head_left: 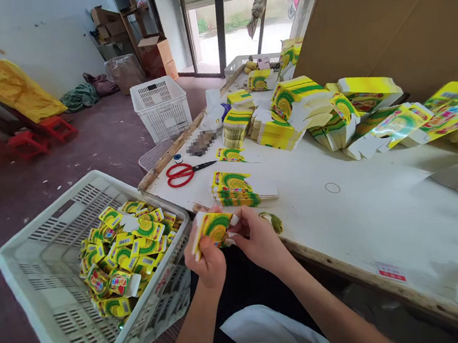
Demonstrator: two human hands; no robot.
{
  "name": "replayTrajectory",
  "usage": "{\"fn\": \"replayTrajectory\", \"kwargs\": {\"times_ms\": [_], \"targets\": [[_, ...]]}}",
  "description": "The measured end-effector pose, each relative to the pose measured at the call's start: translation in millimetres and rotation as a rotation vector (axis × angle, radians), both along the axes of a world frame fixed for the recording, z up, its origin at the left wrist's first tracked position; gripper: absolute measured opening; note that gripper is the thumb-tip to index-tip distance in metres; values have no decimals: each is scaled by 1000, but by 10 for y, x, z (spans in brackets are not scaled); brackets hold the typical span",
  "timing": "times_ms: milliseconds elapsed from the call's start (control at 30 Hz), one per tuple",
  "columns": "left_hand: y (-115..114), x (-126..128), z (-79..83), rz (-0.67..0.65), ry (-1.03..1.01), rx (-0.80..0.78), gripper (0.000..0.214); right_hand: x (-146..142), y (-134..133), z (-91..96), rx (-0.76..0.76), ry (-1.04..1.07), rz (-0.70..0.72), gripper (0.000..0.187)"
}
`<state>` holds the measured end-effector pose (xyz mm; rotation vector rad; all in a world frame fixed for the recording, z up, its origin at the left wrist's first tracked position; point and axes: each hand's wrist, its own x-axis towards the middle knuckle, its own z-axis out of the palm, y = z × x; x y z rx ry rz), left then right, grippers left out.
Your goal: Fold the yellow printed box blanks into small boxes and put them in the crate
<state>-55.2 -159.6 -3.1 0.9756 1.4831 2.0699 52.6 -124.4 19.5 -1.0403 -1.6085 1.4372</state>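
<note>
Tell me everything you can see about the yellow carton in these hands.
The carton looks like thin printed card, yellow with green rings and a white left edge. It is tilted, near the edge of the table. The left hand grips it, thumb on the printed face; the right hand touches its other end, where white flaps show. Whether that end is closed is hard to tell.

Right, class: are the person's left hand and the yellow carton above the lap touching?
Touching. The head view shows the left hand gripping the yellow carton, with the thumb lying across its printed face.
</note>
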Motion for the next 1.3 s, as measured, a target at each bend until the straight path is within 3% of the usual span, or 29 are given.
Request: {"fn": "replayTrajectory", "kwargs": {"times_ms": [100, 167, 300, 400, 500, 600, 700, 867, 1033, 1200, 1233, 1300], "targets": [[-19, -5, -65, -42, 133, 106, 53, -19, -28, -28, 99, -132, -76, 21], [17, 4, -56, -18, 125, 135, 49, -7, -31, -31, 70, -47, -32, 21], [102, 47, 81, 2, -243, 101, 53, 35, -2, -24, -101, 256, 113, 27], [113, 58, 203, -190, -532, 63, 59, 38, -17, -2, -126, 337, 155, 34], [109, 35, 264, -357, -698, 35, 52, 7, -100, 30, -114, 329, 235, 33], [125, 7, 237, -240, -731, 49, 51, -42, -181, 28, -98, 240, 294, 38], [136, -7, 149, -110, -647, -28, 55, -72, -157, -15, -74, 190, 221, 40], [96, -66, 25, -256, -387, -81, 43, -5, 19, -45, -42, 222, 57, 28], [70, -125, -14, -153, -266, -122, 29, 106, 91, -11, 137, 75, 2, 6], [-47, -156, 237, 6, -29, 70, 38, 267, 205, 94, 568, -232, -250, 29], [-74, -176, 310, 29, 79, 99, 45, 292, 217, 121, 663, -302, -248, 31], [-104, -229, 425, -62, 330, 12, 68, 317, 208, 163, 820, -378, -140, 32]]}}
